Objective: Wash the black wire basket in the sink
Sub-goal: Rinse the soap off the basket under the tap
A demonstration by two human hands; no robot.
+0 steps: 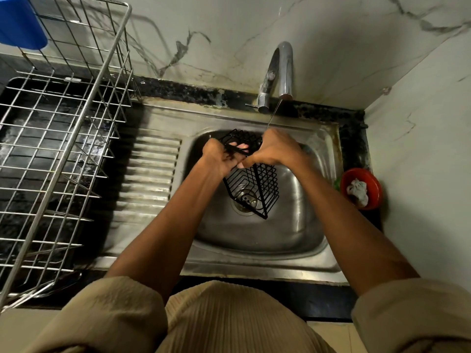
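Far left, top corner: blue tub (20,21), partly cut off by the frame. Below and beside it, a steel wire rack (58,138) standing on the dark counter (15,159), one tall side leaning up toward the camera. Next right, the ribbed drainboard (150,174) of the steel sink (254,263), wet and dull.

Over the basin, held clear of the bottom: black basket (254,189), tilted, one corner pointing down above the drain (246,200), upper end up under the tap's stream. Left hand (219,159) gripping the basket's upper left side, fingers (240,148) pushed in through the wires and curled around them, pink tips showing inside the mesh. Right hand (275,151) clamped over the upper right edge, back of the hand toward the camera, thumb stretched left to meet the left hand, remaining fingers bent over the far side and mostly hidden; impossible to tell whether spread or pressed together. Both forearms bare, beige sleeves (119,309) rolled up near the elbows.

Behind the hands, chrome tap (280,72) arching from the stained back ledge, thin stream of water (272,115) falling onto the right hand and basket top. Marble-look wall (229,34) behind and to the right.

Far right, on the counter's edge beside the sink: red bowl (362,188) holding a crumpled whitish wad, something green just at its left rim.
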